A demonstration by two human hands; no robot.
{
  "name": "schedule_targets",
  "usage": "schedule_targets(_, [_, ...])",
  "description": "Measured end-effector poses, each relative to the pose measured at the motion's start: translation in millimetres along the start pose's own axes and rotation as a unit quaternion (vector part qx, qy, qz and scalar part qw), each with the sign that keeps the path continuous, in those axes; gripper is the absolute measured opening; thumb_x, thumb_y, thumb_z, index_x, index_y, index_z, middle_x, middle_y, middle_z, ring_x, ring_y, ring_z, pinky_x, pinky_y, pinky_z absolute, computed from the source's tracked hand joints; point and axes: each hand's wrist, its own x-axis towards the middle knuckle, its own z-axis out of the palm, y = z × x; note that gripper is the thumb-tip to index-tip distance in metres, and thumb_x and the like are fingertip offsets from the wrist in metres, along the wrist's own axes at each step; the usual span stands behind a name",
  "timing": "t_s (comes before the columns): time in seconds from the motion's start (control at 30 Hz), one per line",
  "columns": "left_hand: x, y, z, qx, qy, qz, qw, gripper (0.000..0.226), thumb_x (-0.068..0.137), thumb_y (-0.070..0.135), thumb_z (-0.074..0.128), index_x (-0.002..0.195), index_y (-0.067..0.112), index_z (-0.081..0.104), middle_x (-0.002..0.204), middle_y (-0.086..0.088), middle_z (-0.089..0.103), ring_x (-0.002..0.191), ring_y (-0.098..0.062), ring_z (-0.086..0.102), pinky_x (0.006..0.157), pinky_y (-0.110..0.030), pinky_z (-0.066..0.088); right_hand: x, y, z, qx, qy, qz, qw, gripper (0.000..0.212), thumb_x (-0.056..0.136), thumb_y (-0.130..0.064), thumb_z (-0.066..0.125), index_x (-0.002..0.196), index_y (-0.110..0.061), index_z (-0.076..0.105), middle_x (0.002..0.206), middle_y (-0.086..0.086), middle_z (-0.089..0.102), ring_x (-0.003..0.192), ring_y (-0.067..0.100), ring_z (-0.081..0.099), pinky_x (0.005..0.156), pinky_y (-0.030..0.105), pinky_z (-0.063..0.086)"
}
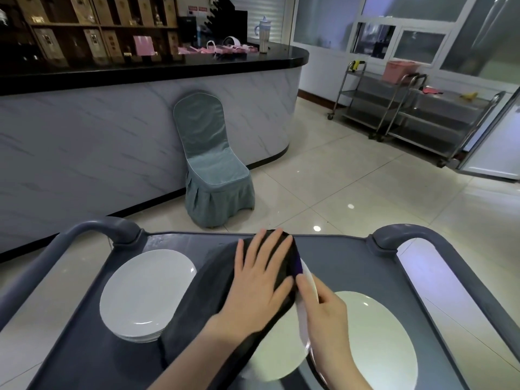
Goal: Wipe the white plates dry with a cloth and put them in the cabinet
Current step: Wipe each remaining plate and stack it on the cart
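A dark cloth (213, 280) lies over a tilted white plate (281, 358) above the grey cart tray (346, 260). My left hand (259, 280) presses flat on the cloth with straight, spread fingers. My right hand (323, 311) grips the plate's right rim, thumb on the front edge. A stack of white plates (146, 294) sits on the tray's left side. Another white plate (377, 333) lies flat at the tray's right, partly behind my right hand.
The cart has curved grey handles (109, 226) at both far corners. Beyond it a chair in a teal cover (211, 170) stands against a marble-fronted counter (112, 119). Steel trolleys (416, 114) stand at the far right on the tiled floor.
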Motion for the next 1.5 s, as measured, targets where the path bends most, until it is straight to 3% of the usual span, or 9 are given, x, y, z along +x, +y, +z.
schedule_targets(0.07, [5,-9,-9,-0.028,0.023,-0.001,0.999,0.051,0.092,0.048,0.039,0.139,0.028,0.042,0.140,0.005,0.045,0.133,-0.018,0.039,0.112,-0.038,0.023,1,-6,-4,-0.067,-0.046,-0.029,0.996,0.020,0.091,-0.012,0.068,0.096,-0.027,0.080,0.085,-0.010,0.078,0.076,-0.005,0.068,0.062,0.008,0.048])
schedule_targets(0.13, [11,-15,-17,-0.053,0.030,-0.006,0.998,0.039,0.090,0.052,0.045,0.117,0.025,0.054,0.111,0.008,0.052,0.106,-0.015,0.049,0.091,-0.029,0.031,4,-11,-9,-0.142,-0.082,-0.060,0.985,0.027,0.090,-0.014,0.070,0.091,-0.040,0.077,0.083,-0.016,0.076,0.076,-0.008,0.066,0.064,0.007,0.047])
schedule_targets(0.33, [5,-18,-34,-0.154,-0.009,0.010,0.988,0.026,0.093,0.050,0.056,0.087,0.028,0.043,0.082,0.012,0.055,0.078,-0.008,0.051,0.070,-0.029,0.043,26,-31,-25,-0.303,-0.222,-0.140,0.916,0.034,0.089,-0.017,0.073,0.106,-0.046,0.071,0.102,-0.032,0.072,0.100,-0.009,0.065,0.084,0.009,0.045])
schedule_targets(0.53, [-9,-22,-26,-0.330,-0.027,-0.101,0.938,0.014,0.096,0.032,0.060,0.085,0.024,0.058,0.076,0.007,0.066,0.074,-0.005,0.060,0.069,-0.020,0.045,41,-41,-36,-0.334,-0.240,-0.115,0.904,0.022,0.089,-0.019,0.073,0.100,-0.038,0.078,0.097,-0.025,0.075,0.094,-0.007,0.067,0.079,0.009,0.045])
schedule_targets(0.73, [-41,-29,8,-0.402,0.066,-0.319,0.856,0.019,0.097,0.025,0.057,0.082,0.014,0.059,0.077,0.003,0.065,0.072,-0.011,0.058,0.062,-0.013,0.044,41,-37,-50,-0.162,-0.083,-0.050,0.982,0.023,0.090,-0.016,0.069,0.092,-0.037,0.079,0.094,-0.011,0.077,0.085,0.006,0.072,0.069,0.017,0.054])
schedule_targets(0.87, [-22,-33,-14,-0.380,0.070,-0.247,0.889,0.014,0.093,0.018,0.059,0.087,0.030,0.062,0.086,0.027,0.068,0.083,0.008,0.061,0.069,-0.004,0.042,36,-31,-42,-0.180,-0.115,-0.055,0.975,0.026,0.091,-0.015,0.069,0.093,-0.040,0.078,0.098,-0.016,0.077,0.090,0.001,0.071,0.072,0.013,0.052])
schedule_targets(1.03, [-8,-31,-31,-0.299,-0.034,-0.151,0.942,0.016,0.089,0.025,0.069,0.081,0.032,0.057,0.073,0.016,0.065,0.075,0.003,0.060,0.066,-0.010,0.043,35,-31,-30,-0.282,-0.216,-0.114,0.928,0.020,0.093,-0.015,0.068,0.101,-0.030,0.078,0.100,-0.023,0.075,0.096,-0.004,0.067,0.079,0.008,0.047])
schedule_targets(1.3, [-30,-17,4,-0.421,0.113,-0.362,0.824,0.016,0.097,0.028,0.055,0.085,0.024,0.064,0.080,0.013,0.069,0.081,-0.006,0.063,0.064,-0.014,0.044,42,-38,-41,-0.122,-0.046,-0.070,0.989,0.023,0.091,-0.018,0.069,0.092,-0.039,0.078,0.095,-0.013,0.077,0.084,0.003,0.072,0.065,0.014,0.052])
schedule_targets(1.5, [-4,-37,-17,-0.327,0.046,-0.238,0.913,0.013,0.090,0.031,0.064,0.077,0.031,0.062,0.073,0.015,0.068,0.075,0.008,0.059,0.063,-0.006,0.040,37,-31,-37,-0.169,-0.116,-0.056,0.977,0.028,0.092,-0.014,0.067,0.088,-0.040,0.078,0.092,-0.016,0.077,0.083,-0.002,0.070,0.066,0.008,0.049])
